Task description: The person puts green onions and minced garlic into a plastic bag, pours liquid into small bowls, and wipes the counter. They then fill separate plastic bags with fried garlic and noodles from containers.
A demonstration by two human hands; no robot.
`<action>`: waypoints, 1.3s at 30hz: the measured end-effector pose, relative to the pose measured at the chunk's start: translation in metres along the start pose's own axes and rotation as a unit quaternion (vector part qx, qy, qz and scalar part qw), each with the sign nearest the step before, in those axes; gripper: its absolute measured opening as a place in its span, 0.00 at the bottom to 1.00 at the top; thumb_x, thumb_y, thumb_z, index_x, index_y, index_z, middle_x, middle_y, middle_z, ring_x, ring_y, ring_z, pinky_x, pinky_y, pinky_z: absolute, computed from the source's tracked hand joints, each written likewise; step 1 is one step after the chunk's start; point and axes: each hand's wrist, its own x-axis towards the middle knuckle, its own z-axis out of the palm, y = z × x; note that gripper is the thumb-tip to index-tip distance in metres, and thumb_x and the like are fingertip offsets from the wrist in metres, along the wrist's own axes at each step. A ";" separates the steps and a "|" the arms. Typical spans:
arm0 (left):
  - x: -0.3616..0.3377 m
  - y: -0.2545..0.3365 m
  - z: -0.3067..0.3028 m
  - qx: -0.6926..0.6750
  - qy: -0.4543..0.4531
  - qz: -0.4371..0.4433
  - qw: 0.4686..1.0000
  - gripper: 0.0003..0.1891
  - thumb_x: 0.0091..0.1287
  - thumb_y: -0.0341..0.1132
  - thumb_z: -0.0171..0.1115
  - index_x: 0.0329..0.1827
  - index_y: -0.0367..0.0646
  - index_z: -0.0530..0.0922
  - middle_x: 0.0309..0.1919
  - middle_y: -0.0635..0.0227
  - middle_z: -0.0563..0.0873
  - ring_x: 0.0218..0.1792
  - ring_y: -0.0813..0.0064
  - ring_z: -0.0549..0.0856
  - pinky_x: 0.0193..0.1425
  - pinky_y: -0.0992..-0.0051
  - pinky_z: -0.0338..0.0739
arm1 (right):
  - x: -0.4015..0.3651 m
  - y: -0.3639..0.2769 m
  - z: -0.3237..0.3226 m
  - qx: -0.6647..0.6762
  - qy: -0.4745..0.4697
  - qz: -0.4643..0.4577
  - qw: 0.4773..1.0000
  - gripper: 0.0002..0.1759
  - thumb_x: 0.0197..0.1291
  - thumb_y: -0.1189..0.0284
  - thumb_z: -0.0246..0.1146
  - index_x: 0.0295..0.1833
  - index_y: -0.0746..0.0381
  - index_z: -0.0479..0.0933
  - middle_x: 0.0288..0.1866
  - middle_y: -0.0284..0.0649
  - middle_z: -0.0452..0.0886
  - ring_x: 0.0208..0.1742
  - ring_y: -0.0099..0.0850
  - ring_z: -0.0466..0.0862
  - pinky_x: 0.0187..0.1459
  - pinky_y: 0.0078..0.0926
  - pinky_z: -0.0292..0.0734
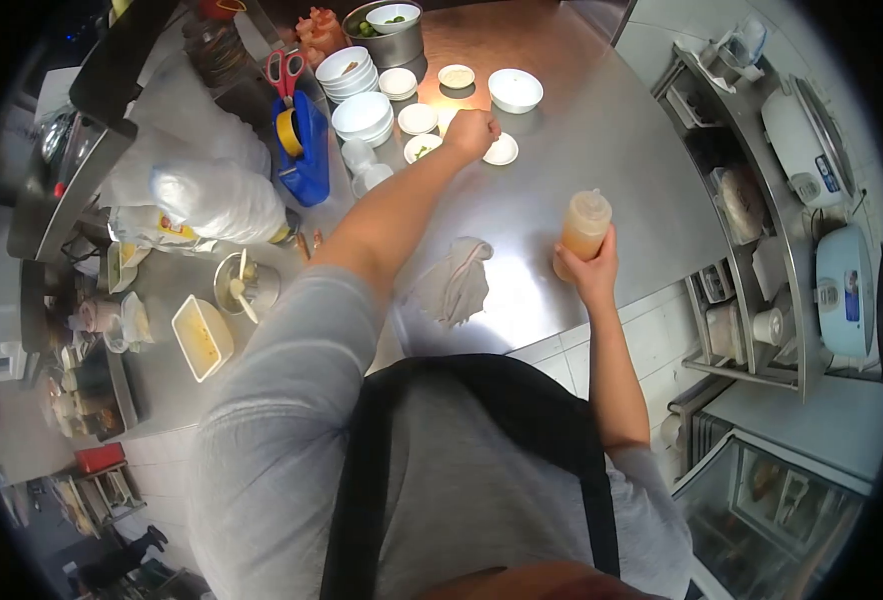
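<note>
My left hand (472,135) reaches across the steel table, its fingers curled together just above a small white dish (503,150). Whatever those fingers may pinch is hidden. My right hand (592,268) is wrapped round a squeeze bottle (586,228) of cloudy amber liquid, held upright. Near my left hand are a small bowl of chopped greens (423,149), another small white bowl (419,119), and a little dish of pale grains (456,77). A larger white bowl (516,91) sits beyond them. Between my arms lies a crumpled cloth (459,281).
Stacked white bowls (363,117), a blue tape dispenser (305,150) and red-handled scissors (285,70) stand to the left. Farther left are plastic bags (207,195) and a white tub (202,338). Shelving with rice cookers (844,290) lines the right.
</note>
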 end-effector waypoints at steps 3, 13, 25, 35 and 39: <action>0.026 -0.007 0.016 0.051 -0.061 -0.013 0.997 0.05 0.58 0.29 0.64 0.35 0.44 0.86 0.35 0.63 0.88 0.36 0.71 0.87 0.44 0.73 0.80 | 0.014 0.012 -0.009 -0.033 -0.029 0.000 0.999 0.37 0.43 0.69 0.75 0.60 0.61 0.68 0.52 0.43 0.80 0.54 0.35 0.80 0.54 0.33 0.75; 0.038 -0.004 0.016 0.066 -0.096 -0.020 0.993 0.12 0.53 0.24 0.67 0.41 0.42 0.80 0.34 0.68 0.87 0.39 0.74 0.86 0.42 0.72 0.78 | 0.115 0.013 0.014 -0.272 -0.148 -0.047 0.949 0.35 0.36 0.66 0.74 0.56 0.57 0.74 0.51 0.46 0.79 0.52 0.46 0.79 0.52 0.39 0.76; 0.040 0.026 -0.019 0.118 -0.148 0.021 0.982 0.46 0.41 0.31 0.79 0.65 0.56 0.63 0.54 0.56 0.74 0.58 0.56 0.76 0.59 0.64 0.74 | 0.147 -0.010 0.030 -0.525 -0.215 -0.046 0.822 0.29 0.43 0.68 0.72 0.55 0.51 0.75 0.54 0.37 0.77 0.54 0.38 0.80 0.53 0.43 0.74; 0.138 0.021 0.009 0.261 -0.129 0.023 0.956 0.61 0.36 0.53 0.80 0.76 0.70 0.51 0.70 0.53 0.63 0.71 0.51 0.62 0.66 0.39 0.57 | 0.181 -0.030 0.041 -0.622 -0.200 -0.211 0.727 0.16 0.56 0.74 0.60 0.51 0.52 0.78 0.49 0.31 0.77 0.53 0.31 0.77 0.52 0.37 0.68; 0.171 0.014 0.011 0.272 -0.173 -0.004 0.946 0.60 0.36 0.56 0.79 0.76 0.70 0.51 0.69 0.53 0.67 0.69 0.50 0.67 0.65 0.40 0.58 | 0.194 -0.029 0.046 -0.643 -0.214 -0.239 0.696 0.14 0.55 0.73 0.61 0.49 0.53 0.79 0.47 0.30 0.77 0.52 0.30 0.77 0.51 0.35 0.67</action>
